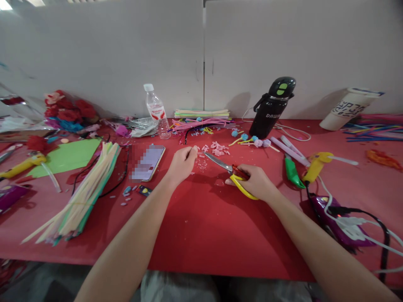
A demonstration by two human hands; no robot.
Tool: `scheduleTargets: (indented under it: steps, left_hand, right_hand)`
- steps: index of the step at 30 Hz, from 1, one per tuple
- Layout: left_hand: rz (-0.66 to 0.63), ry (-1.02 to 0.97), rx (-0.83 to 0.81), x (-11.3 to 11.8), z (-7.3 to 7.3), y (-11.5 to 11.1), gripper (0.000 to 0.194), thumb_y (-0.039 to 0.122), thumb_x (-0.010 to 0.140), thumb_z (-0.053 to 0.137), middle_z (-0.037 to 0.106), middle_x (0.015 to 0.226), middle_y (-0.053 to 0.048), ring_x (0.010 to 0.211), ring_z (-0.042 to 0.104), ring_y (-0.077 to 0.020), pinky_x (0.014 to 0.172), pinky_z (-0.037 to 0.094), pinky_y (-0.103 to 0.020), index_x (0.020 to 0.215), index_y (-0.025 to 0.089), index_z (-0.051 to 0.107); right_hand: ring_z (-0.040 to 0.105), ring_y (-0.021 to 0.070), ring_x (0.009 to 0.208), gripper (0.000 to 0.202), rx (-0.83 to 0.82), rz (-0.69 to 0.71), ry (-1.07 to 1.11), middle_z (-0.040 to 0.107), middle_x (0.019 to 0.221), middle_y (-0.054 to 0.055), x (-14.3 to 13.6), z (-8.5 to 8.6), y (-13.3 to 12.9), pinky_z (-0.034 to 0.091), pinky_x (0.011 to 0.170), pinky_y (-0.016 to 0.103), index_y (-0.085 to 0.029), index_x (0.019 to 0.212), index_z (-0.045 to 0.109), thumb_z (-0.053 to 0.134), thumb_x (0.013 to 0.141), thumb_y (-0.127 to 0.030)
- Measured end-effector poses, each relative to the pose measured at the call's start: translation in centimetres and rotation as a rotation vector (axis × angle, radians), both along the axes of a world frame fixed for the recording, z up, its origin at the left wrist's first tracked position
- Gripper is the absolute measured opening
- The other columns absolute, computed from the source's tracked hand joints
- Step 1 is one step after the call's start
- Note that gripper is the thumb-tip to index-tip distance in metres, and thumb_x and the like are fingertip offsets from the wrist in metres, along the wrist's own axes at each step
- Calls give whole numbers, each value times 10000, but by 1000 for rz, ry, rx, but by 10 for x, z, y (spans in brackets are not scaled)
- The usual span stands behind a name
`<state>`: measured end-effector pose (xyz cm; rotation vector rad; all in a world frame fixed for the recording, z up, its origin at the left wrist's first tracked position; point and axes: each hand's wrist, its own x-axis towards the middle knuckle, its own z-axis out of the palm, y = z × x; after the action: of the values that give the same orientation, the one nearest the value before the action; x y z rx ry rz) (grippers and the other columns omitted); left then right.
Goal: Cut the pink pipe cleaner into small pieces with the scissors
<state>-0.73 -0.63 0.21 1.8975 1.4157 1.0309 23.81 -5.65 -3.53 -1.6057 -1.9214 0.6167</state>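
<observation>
My right hand (253,181) grips a pair of scissors (244,188) with yellow and red handles. Their blades point left, toward my left hand (184,163), and look closed or nearly so. The left hand's thumb and fingers are pinched together; a small pink piece seems to show at the fingertips, too small to name surely. Just beyond the blade tips lies a pile of short pink cut pieces (219,148). Tiny bits are scattered on the red table (201,235) between my hands.
To the left lie a phone (147,163), a bundle of pale pipe cleaners (85,197) and green paper (71,155). A plastic bottle (156,111) and a black flask (272,109) stand at the back. On the right are a yellow glue gun (316,167) and a purple power strip (330,218) with cables.
</observation>
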Motion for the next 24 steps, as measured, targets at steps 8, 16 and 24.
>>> scheduleTargets:
  steps: [8, 16, 24]
  left_hand:
    - [-13, 4, 13, 0, -1, 0, 421, 489, 889, 347, 342, 537, 25, 511, 328, -97, 489, 246, -245, 602, 181, 352]
    - [-11, 10, -4, 1, -2, 0, 422, 499, 887, 341, 349, 530, 29, 500, 330, -95, 485, 244, -239, 609, 182, 366]
    - [-1, 20, -10, 2, -3, -1, 429, 509, 882, 340, 343, 525, 32, 496, 326, -95, 487, 249, -235, 603, 183, 364]
  right_hand:
    - [294, 92, 543, 474, 10, 20, -16, 393, 573, -39, 1, -1, 0, 225, 465, 220, -173, 643, 502, 644, 649, -625]
    - [291, 95, 547, 503, 21, 27, -23, 372, 572, -42, 1, -1, 1, 225, 467, 225, -176, 616, 472, 641, 639, -650]
    - [296, 96, 552, 478, 16, 31, -11, 394, 586, -32, 1, -3, 1, 232, 465, 225, -172, 639, 511, 634, 659, -633]
